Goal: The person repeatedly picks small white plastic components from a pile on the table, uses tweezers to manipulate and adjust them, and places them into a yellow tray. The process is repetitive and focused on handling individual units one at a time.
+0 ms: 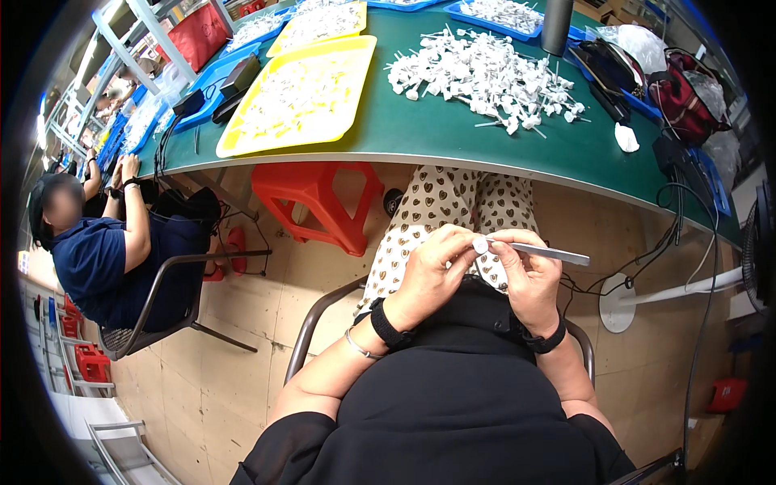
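Above my lap, my left hand [440, 271] pinches a small white round plastic part [480, 245] between thumb and fingertips. Close beside it, my right hand [529, 279] is closed round a flat, narrow grey metal tool [550, 254], whose free end sticks out to the right. The tool's inner end meets the white part or lies very near it; my fingers hide the exact contact. On the green table [356, 148] ahead lies a heap of similar white parts with thin stems [493, 77].
A yellow tray [361, 89] of small white pieces stands left of the heap. A grey cylinder [558, 26] and dark red bag [683, 97] are at the far right. Below are a red stool [311, 182], loose cables and a fan [756, 242]. A co-worker [113, 250] sits at left.
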The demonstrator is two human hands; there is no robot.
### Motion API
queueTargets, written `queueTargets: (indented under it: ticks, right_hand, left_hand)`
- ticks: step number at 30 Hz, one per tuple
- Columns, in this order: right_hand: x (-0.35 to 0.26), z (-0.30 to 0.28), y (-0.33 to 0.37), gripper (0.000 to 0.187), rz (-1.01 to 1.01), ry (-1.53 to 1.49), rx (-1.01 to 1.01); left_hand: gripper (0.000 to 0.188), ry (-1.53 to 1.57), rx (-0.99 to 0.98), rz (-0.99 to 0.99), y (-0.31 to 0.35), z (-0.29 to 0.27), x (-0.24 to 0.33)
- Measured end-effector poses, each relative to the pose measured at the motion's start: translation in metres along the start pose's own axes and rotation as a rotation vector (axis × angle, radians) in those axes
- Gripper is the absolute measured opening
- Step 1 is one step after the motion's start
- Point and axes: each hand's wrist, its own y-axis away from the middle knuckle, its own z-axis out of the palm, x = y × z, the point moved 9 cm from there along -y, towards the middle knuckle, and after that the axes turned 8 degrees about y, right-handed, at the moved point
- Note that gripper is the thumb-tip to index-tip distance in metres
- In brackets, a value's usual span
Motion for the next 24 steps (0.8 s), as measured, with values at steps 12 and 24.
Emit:
queueTargets:
  ticks: [12, 24]
  right_hand:
    - [0.0034, 0.0012, 0.0009, 0.010, 0.035, -0.033, 0.003]
    - [0.0036, -0.0008, 0.0007, 0.008, 0.035, -0.037, 0.007]
  left_hand:
    - [0.021, -0.017, -0.004, 0.015, -0.0004, -0.0003, 0.0016]
    - [0.020, 0.017, -0.002, -0.005, 0.0005, 0.0011, -0.0023]
